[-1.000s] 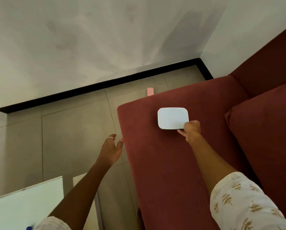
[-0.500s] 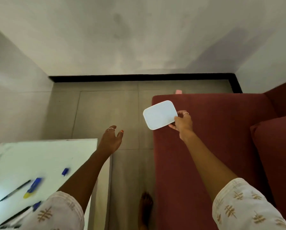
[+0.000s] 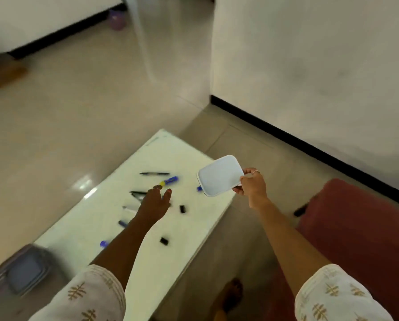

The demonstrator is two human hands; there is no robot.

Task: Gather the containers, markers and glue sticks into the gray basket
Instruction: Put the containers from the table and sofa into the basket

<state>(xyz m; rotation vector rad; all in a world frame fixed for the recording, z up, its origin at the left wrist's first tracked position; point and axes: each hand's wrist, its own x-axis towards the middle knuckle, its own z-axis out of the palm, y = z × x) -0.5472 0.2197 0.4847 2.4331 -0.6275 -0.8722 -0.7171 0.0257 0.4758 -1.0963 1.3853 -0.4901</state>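
Observation:
My right hand (image 3: 250,186) grips a flat white rectangular container (image 3: 219,175) by its edge, held in the air over the right end of the white table (image 3: 187,230). My left hand (image 3: 154,202) hovers open, palm down, above several pens and markers on the table, among them a blue marker with a yellow end (image 3: 169,181), a black pen (image 3: 154,174) and small black caps (image 3: 182,208). The gray basket (image 3: 20,269) sits at the lower left, blurred, with containers inside.
A dark red sofa (image 3: 355,228) stands to the right of the table. My bare foot (image 3: 228,295) is on the tiled floor between the two. A white wall with a black skirting (image 3: 309,144) runs behind. A purple object (image 3: 117,19) lies far off.
My right hand lifted the white container off the sofa and carried it left, over the table. The view swung left, bringing the table, markers and basket into sight. My left hand now hangs above the pens.

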